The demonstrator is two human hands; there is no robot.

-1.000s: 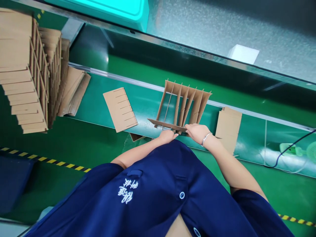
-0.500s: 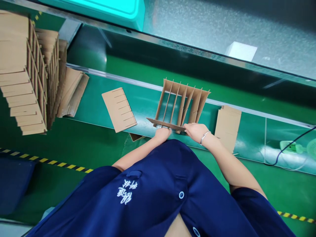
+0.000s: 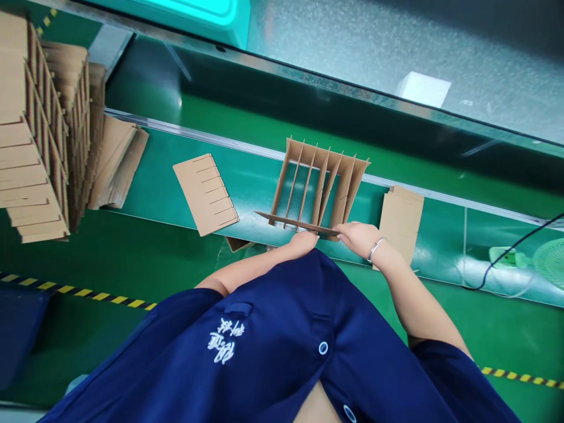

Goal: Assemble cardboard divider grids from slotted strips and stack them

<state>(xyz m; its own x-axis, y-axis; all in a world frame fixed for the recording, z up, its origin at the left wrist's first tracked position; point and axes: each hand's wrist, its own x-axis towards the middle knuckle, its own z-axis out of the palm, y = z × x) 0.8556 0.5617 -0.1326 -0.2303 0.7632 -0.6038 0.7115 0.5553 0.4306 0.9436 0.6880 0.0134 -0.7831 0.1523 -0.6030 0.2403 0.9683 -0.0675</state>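
A cardboard divider grid [image 3: 319,176] stands on the green table [image 3: 255,176], several upright slotted strips slotted into one long cross strip [image 3: 295,223] at its near edge. My left hand [image 3: 302,242] is closed on the near edge of that cross strip. My right hand [image 3: 359,236], with a bracelet on its wrist, pinches the same strip at its right end. My blue work shirt fills the bottom of the view.
A flat stack of slotted cardboard strips [image 3: 206,192] lies left of the grid, a second stack of plain strips [image 3: 400,222] right of it. Piles of finished grids [image 3: 35,135] stand far left. A cable and a green fan [image 3: 549,264] sit at the right.
The grid and both hands have stayed together; only the view has drifted slightly, so everything sits a little further left.
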